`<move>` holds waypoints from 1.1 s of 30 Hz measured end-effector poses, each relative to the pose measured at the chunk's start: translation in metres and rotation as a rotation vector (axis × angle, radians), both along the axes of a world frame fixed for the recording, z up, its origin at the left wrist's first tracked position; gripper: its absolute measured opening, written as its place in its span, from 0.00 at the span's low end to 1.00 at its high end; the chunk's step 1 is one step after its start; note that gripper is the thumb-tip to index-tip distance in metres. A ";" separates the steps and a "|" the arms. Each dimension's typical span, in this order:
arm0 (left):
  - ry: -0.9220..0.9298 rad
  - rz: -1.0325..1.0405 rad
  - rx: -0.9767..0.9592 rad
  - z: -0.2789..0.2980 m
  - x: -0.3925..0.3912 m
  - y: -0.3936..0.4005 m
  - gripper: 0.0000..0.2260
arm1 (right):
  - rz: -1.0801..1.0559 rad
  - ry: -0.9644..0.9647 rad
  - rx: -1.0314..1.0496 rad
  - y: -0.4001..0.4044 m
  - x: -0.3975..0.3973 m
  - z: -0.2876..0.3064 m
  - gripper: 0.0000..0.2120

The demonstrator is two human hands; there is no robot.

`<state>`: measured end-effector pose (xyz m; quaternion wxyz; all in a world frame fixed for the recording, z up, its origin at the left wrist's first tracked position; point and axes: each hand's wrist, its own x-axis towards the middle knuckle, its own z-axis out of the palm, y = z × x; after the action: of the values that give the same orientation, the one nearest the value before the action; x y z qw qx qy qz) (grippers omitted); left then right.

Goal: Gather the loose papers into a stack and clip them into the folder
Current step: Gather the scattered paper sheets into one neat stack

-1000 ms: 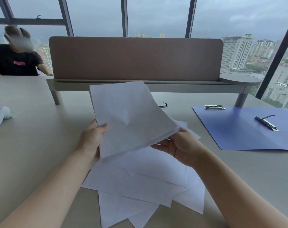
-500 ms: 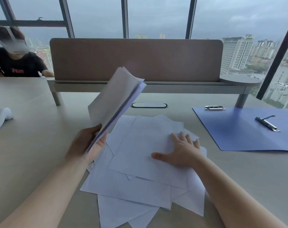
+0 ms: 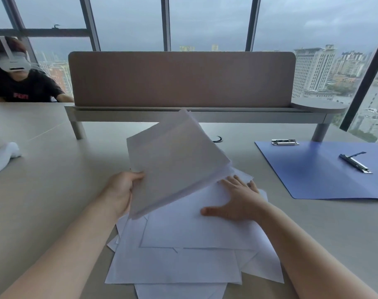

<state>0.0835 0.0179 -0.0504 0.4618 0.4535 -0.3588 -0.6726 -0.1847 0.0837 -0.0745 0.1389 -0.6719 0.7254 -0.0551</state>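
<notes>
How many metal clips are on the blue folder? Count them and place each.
2. One metal clip lies at the blue folder's far left corner; the long clip lies diagonally near its middle, right of the papers.

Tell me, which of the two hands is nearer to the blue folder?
Right. The right hand lies flat on the loose papers, beside the blue folder. The left hand holds the gathered stack, farther away.

We are seeing plain white papers (image 3: 183, 264) lying on a pale beige table (image 3: 54, 190), a blue folder (image 3: 326, 175) bearing silver metal clips (image 3: 355, 162), a brown divider panel (image 3: 181, 78), and someone's black shirt (image 3: 22, 87) showing red lettering
</notes>
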 end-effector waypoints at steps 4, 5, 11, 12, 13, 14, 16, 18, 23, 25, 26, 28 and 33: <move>-0.273 0.014 -0.087 0.009 -0.007 0.005 0.12 | 0.039 0.045 0.059 0.001 -0.007 0.004 0.51; -0.335 0.070 -0.118 0.010 -0.009 0.003 0.12 | 0.047 0.044 0.063 0.000 -0.009 0.003 0.42; -0.460 0.101 -0.136 0.002 -0.015 0.004 0.08 | 0.056 0.085 0.018 -0.007 -0.010 -0.005 0.33; -0.480 0.099 -0.136 -0.001 -0.015 0.005 0.06 | 0.057 0.087 0.024 -0.007 -0.010 -0.004 0.33; -0.503 0.097 -0.144 -0.002 -0.015 0.006 0.06 | 0.056 0.082 0.036 -0.006 -0.010 -0.001 0.33; -0.524 0.088 -0.157 -0.002 -0.017 0.007 0.06 | 0.054 0.076 0.046 -0.005 -0.009 0.001 0.33; -0.578 0.045 -0.189 0.000 -0.021 0.011 0.07 | 0.055 0.074 0.054 -0.004 -0.009 0.002 0.33; -0.623 0.014 -0.199 0.003 -0.025 0.015 0.09 | 0.053 0.073 0.054 -0.003 -0.009 0.002 0.33; -0.629 0.000 -0.187 0.011 -0.023 0.016 0.14 | 0.054 0.089 0.067 -0.001 -0.007 0.006 0.33; -0.539 0.007 -0.126 0.018 -0.019 0.018 0.14 | 0.053 0.089 0.059 0.000 -0.006 0.006 0.32; -0.496 -0.003 -0.100 0.021 -0.018 0.019 0.13 | 0.055 0.084 0.055 0.000 -0.006 0.006 0.32; -0.468 -0.047 -0.093 0.025 -0.018 0.025 0.10 | 0.051 0.068 0.047 0.001 -0.005 0.007 0.30; -0.554 -0.064 -0.110 0.026 -0.021 0.029 0.14 | 0.052 0.071 0.056 0.002 -0.002 0.010 0.30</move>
<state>0.0629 0.0472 -0.0243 0.3484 0.5827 -0.5213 -0.5170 -0.1870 0.0854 -0.0648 0.1330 -0.6878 0.7136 -0.0074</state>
